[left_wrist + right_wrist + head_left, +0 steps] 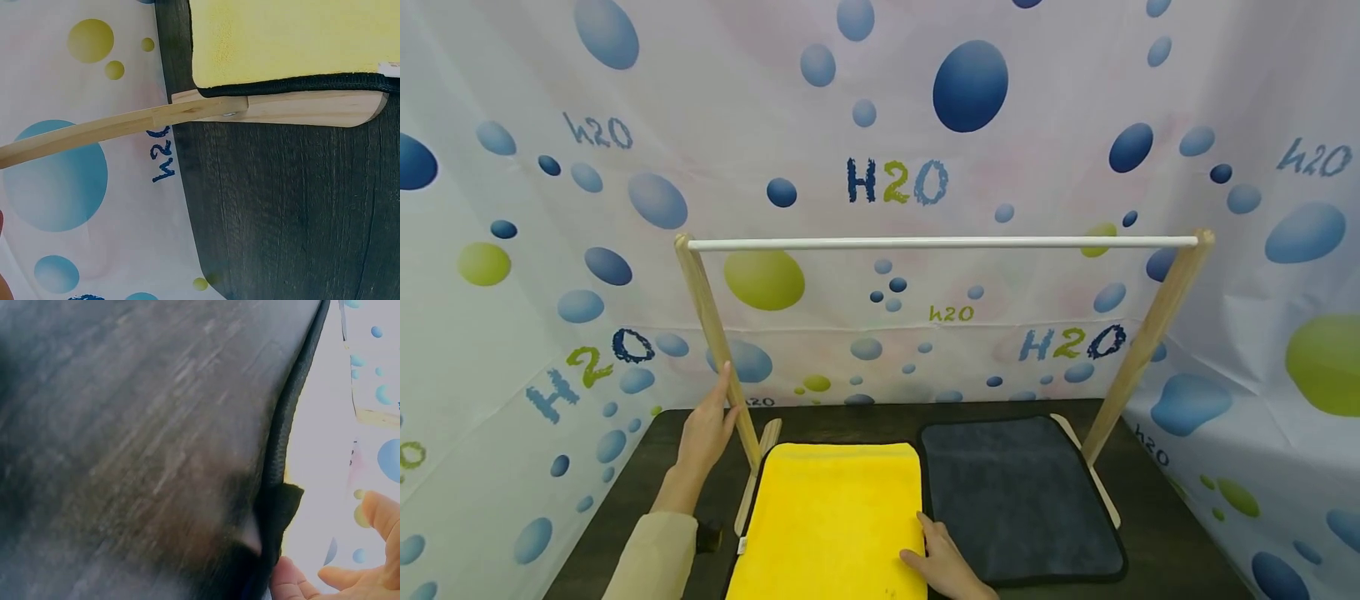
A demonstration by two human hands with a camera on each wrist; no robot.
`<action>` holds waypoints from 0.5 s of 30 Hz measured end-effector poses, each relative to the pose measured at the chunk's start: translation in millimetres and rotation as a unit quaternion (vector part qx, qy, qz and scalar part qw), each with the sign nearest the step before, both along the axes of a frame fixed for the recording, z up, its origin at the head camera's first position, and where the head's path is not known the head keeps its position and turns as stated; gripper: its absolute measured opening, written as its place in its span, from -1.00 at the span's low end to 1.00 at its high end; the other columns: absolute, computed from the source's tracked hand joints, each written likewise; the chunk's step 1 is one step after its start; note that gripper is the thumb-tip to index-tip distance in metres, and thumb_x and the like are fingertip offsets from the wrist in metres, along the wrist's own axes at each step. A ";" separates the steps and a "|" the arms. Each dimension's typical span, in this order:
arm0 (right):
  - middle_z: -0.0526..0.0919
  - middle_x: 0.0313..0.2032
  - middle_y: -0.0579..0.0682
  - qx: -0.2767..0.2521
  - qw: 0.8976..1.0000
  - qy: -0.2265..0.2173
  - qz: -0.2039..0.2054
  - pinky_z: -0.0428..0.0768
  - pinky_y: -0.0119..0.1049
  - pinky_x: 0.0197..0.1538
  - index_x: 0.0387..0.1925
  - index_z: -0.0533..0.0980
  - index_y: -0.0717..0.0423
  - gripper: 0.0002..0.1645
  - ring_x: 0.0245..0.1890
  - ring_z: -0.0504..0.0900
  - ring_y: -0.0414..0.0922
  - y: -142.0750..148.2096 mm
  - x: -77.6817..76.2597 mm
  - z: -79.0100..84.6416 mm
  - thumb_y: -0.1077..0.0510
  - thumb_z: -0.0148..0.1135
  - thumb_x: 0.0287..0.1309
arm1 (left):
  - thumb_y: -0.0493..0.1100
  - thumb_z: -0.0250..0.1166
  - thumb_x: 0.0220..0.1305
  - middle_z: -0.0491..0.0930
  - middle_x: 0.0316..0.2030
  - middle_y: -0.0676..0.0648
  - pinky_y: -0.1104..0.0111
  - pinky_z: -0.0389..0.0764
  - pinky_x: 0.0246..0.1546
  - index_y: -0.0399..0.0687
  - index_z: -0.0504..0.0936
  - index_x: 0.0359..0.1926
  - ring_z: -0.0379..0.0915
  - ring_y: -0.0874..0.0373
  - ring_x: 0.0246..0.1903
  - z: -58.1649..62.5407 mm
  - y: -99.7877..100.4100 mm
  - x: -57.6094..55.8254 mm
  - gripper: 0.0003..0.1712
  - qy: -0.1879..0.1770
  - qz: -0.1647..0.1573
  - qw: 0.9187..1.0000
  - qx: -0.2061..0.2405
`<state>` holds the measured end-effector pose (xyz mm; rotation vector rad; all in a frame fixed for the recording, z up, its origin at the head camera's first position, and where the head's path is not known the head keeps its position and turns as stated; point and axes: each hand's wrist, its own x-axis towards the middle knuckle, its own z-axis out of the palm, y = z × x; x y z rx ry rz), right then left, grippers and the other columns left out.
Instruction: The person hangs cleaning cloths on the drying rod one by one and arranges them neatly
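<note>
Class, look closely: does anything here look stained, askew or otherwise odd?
Small dark marks on the yellow cloth, near the head view's bottom edge, break its otherwise plain colour; whether they are dirt is unclear. Nothing else stands out.

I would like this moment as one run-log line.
left hand: at left post | right hand: at right edge of yellow cloth | dark cloth: right of yellow cloth | white rod: nothing hung

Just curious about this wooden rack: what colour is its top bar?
The top bar is white; the head view shows it best.
</note>
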<state>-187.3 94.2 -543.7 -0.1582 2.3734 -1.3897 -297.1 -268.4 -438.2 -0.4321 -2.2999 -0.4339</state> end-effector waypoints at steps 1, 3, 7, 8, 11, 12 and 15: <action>0.30 -0.10 0.24 -0.001 1.000 -0.001 -0.001 0.40 0.12 -0.10 0.26 0.04 0.51 -0.04 -0.17 0.37 0.08 -0.5 0.5 1.2 -0.08 0.20 0.11 | -0.45 0.34 -0.05 0.50 -0.12 -0.44 0.00 0.55 -0.40 -0.02 -0.11 0.42 0.51 -0.28 -0.31 0.2 -0.1 -0.2 0.11 -0.001 0.001 1.000 0.002; 0.30 -0.10 0.26 0.000 1.000 -0.003 -0.006 0.39 0.14 -0.09 0.26 0.03 0.53 -0.03 -0.16 0.36 0.10 -0.7 2.2 3.2 -0.07 0.21 0.10 | -0.46 0.34 -0.05 0.51 -0.12 -0.44 0.00 0.55 -0.40 0.00 -0.11 0.42 0.51 -0.28 -0.33 0.6 -0.3 -0.6 0.11 -0.002 0.002 1.000 0.005; 0.30 -0.09 0.31 0.012 1.000 -0.004 -0.024 0.38 0.17 -0.09 0.25 0.03 0.53 -0.03 -0.14 0.36 0.16 -1.0 4.7 4.9 -0.03 0.24 0.08 | -0.46 0.34 -0.05 0.50 -0.11 -0.44 -0.01 0.55 -0.38 -0.01 -0.11 0.42 0.50 -0.29 -0.30 0.8 0.3 0.0 0.11 -0.007 0.004 1.000 0.010; 0.30 -0.08 0.35 0.020 0.999 -0.004 -0.031 0.37 0.19 -0.08 0.25 0.03 0.54 -0.03 -0.12 0.36 0.19 -1.1 4.5 5.2 -0.02 0.25 0.07 | -0.45 0.34 -0.05 0.50 -0.11 -0.45 -0.01 0.55 -0.37 0.00 -0.10 0.42 0.50 -0.29 -0.29 0.9 0.3 0.0 0.10 -0.008 0.005 1.000 0.010; 0.26 -0.01 0.47 0.041 0.998 -0.005 -0.054 0.34 0.23 -0.05 0.23 0.04 0.56 -0.03 -0.03 0.33 0.31 -2.4 2.7 5.9 0.02 0.28 0.05 | -0.46 0.34 -0.04 0.50 -0.10 -0.45 -0.01 0.55 -0.39 0.01 -0.11 0.42 0.50 -0.30 -0.29 0.7 0.5 -0.2 0.10 -0.012 0.005 1.000 0.012; 0.24 0.01 0.50 0.047 0.997 -0.004 -0.061 0.34 0.24 -0.04 0.23 0.03 0.57 -0.03 0.00 0.31 0.33 -2.9 1.9 5.8 0.02 0.28 0.04 | -0.46 0.34 -0.04 0.50 -0.10 -0.45 -0.01 0.55 -0.39 0.01 -0.10 0.42 0.50 -0.29 -0.30 0.4 0.3 -0.3 0.10 -0.012 0.005 1.000 0.011; 0.20 0.04 0.56 0.051 0.996 -0.004 -0.070 0.38 0.20 -0.07 0.22 0.01 0.59 -0.02 -0.05 0.36 0.31 -4.6 -0.1 5.2 0.05 0.29 0.04 | -0.45 0.35 -0.06 0.51 -0.11 -0.44 0.00 0.55 -0.41 0.02 -0.09 0.42 0.51 -0.28 -0.32 -0.4 -0.8 -0.4 0.11 -0.008 0.003 1.000 0.010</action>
